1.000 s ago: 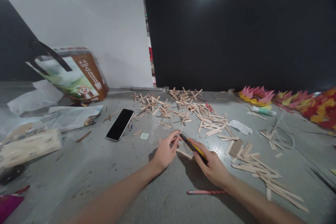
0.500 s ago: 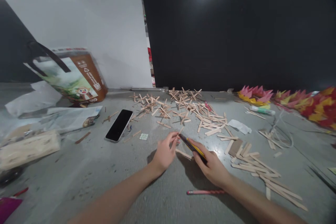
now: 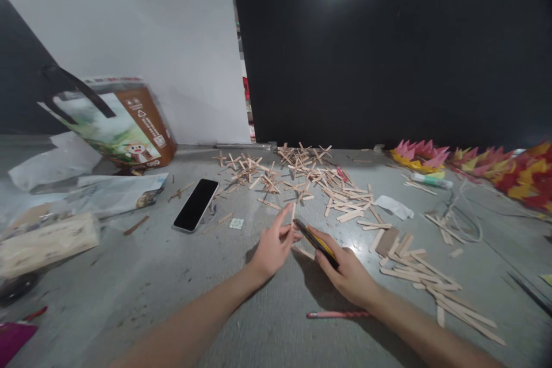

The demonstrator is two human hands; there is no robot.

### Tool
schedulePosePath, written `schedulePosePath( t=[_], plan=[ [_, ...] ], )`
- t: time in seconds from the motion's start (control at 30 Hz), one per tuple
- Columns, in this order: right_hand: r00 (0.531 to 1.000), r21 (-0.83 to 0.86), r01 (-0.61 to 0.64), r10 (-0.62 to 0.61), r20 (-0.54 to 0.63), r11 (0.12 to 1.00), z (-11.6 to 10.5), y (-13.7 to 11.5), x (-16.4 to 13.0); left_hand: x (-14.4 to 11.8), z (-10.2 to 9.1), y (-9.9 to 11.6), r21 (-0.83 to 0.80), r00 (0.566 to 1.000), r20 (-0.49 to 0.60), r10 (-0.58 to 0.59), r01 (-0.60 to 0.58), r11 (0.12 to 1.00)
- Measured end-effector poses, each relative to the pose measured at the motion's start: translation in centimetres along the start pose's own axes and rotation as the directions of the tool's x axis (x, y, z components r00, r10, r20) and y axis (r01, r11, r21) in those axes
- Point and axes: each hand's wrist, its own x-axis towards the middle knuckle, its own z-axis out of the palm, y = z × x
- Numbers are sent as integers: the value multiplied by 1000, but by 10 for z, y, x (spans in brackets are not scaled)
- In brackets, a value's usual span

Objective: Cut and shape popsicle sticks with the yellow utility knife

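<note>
Above our tabletop (image 3: 129, 287), our left hand (image 3: 271, 251) holds a stick (image 3: 294, 213); our right hand (image 3: 348, 273) clasps a cutter (image 3: 322, 245), best angled outward.

Over the head feed I could not make out 1 whole word. The bag (image 3: 123, 126) carried the most print: on its brown side I saw a white recycling triangle (image 3: 140, 115), 2 small icons (image 3: 133, 102) above it, white characters (image 3: 150, 126) too small for me to read, and a square code (image 3: 160, 140) lower down. Red and dark marks (image 3: 112, 79) along its top were blurred. I could read neither the knife (image 3: 318, 242) nor the tube (image 3: 432, 180).
</note>
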Motion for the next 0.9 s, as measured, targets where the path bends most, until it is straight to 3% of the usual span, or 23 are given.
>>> schedulePosePath(
  t=[0.37,0.77,0.9],
  plan=[
    [998,16,58,-58,35,998,-2,-4,1,3,-2,-5,155,998,-34,54,-48,987],
    [995,-25,96,-96,-3,995,1,0,3,2,1,-6,30,990,-133,43,-39,999],
    [995,-28,104,-104,0,994,2,-2,3,-1,4,-4,74,982,-177,59,-46,996]
  ],
)
